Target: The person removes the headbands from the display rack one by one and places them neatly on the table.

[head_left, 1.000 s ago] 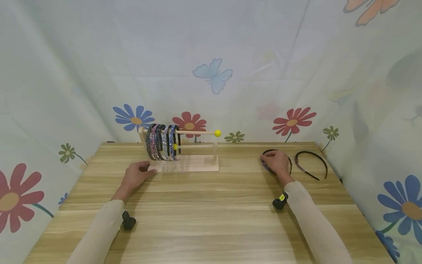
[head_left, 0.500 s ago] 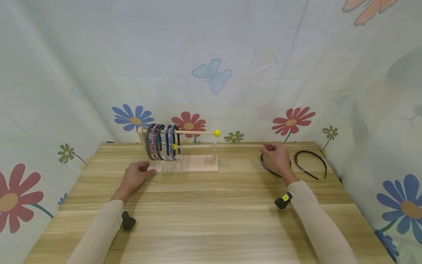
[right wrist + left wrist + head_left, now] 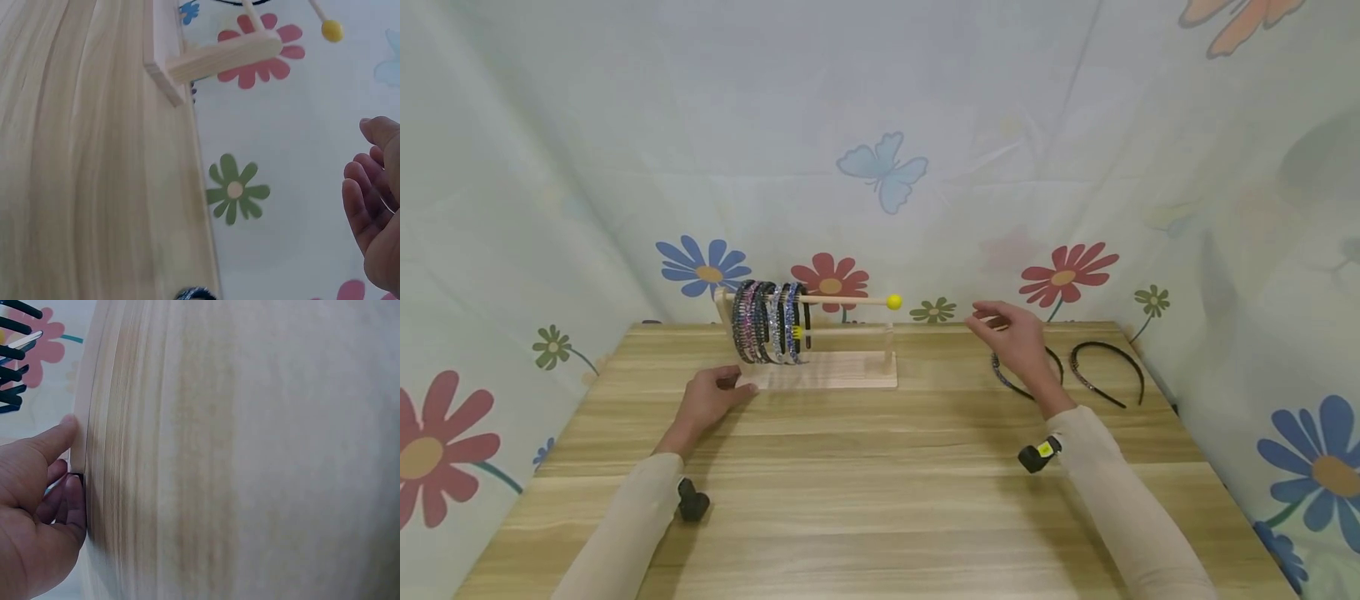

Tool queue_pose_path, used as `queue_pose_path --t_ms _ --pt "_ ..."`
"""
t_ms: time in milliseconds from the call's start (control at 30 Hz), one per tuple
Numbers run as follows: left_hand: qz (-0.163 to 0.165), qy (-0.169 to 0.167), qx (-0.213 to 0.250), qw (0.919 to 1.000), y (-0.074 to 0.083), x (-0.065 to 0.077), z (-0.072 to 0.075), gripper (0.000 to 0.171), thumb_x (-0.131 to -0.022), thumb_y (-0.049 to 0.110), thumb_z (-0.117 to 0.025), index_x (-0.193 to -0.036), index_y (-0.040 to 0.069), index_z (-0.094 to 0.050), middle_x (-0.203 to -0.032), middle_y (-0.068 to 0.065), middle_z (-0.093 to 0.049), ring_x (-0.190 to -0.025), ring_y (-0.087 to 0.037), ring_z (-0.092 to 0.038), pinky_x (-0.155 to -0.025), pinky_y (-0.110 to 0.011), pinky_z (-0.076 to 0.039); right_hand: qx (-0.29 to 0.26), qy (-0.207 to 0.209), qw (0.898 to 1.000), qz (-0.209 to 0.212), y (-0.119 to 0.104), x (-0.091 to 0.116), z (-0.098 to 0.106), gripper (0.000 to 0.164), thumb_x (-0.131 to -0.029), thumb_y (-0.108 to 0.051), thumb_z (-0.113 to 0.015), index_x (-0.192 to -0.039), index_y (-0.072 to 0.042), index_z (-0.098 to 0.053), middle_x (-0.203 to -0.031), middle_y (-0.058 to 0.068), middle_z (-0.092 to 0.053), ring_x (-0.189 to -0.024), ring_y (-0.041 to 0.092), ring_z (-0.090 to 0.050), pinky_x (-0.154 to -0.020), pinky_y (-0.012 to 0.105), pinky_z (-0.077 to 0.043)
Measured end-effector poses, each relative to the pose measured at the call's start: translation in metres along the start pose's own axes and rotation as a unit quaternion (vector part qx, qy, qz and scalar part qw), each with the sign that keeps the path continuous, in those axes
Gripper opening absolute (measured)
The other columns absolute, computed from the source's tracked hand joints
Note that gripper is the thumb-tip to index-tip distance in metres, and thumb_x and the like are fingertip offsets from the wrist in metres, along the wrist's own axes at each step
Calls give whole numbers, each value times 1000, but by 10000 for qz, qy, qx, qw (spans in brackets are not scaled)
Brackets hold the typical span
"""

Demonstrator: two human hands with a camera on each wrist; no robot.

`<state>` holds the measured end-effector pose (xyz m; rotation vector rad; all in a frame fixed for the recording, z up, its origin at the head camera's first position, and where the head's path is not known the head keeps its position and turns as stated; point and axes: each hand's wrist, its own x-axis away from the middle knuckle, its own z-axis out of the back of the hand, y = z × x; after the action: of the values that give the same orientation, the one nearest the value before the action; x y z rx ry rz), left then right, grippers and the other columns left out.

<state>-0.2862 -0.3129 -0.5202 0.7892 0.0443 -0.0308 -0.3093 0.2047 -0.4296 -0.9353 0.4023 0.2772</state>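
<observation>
My left hand [image 3: 711, 396] grips the left front corner of a wooden headband stand's base [image 3: 850, 368]. In the left wrist view, the thumb lies along the base edge [image 3: 80, 440] and the other fingers curl at its end. Several glittery headbands [image 3: 772, 325] hang bunched at the left of the stand's rod. My right hand [image 3: 1013, 337] is raised over the table's right side, fingers loosely bent and holding nothing. Beneath it lies a black headband with blue sparkle [image 3: 1009, 383], partly covered by the hand. Another dark headband [image 3: 1108, 348] lies farther right.
A yellow ball [image 3: 894, 302] caps the right end of the upper rod, and a short upright post [image 3: 225, 57] holds the lower one. Flower-printed cloth [image 3: 955, 250] hangs behind and beside the wooden table [image 3: 880, 483].
My right hand has let go of the blue-sparkle headband, risen, and shifted left; the headband lies on the table. My left hand and the stand have stayed put.
</observation>
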Motion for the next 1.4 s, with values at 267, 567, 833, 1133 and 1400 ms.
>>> queue_pose_path --t_ms 267,567,833,1133,1400 --pt "-21 12 -9 10000 0 0 0 65 -96 31 -74 -141 -11 -53 -138 -32 -58 -124 -46 -59 -103 -59 -49 -268 -78 9980 566 -29 -1 -8 34 -91 -28 -80 -121 -13 -76 -106 8 -77 -86 19 -73 -71 21 -58" --pt "23 1 2 10000 1 -2 0 64 -96 30 -74 -141 -11 -53 -138 -32 -58 -124 -46 -59 -103 -58 -49 -666 -59 9927 1008 -59 0 -30 31 -88 -22 -83 -117 -11 -78 -100 6 -77 -83 17 -72 -73 34 -62" --pt "35 -17 -9 10000 1 -1 0 65 -96 29 -74 -141 -12 -52 -138 -32 -58 -124 -46 -60 -103 -58 -49 -1016 -260 9881 1122 -86 4 -60 32 -88 -23 -83 -117 -9 -77 -96 4 -77 -79 15 -71 -72 39 -62" --pt "54 -2 27 10000 1 -1 1 65 -96 30 -74 -142 -11 -52 -138 -32 -58 -124 -46 -59 -104 -58 -49 -1227 -488 9837 1221 -110 4 -97 33 -88 -26 -83 -117 -11 -78 -100 3 -78 -81 11 -71 -72 31 -62" --pt "73 -24 61 10000 0 -1 1 66 -96 31 -74 -142 -12 -52 -138 -31 -58 -124 -45 -59 -104 -57 -49 -1400 -700 9838 873 -118 6 -128 32 -90 -30 -81 -117 -14 -77 -104 0 -78 -84 11 -73 -71 27 -60"
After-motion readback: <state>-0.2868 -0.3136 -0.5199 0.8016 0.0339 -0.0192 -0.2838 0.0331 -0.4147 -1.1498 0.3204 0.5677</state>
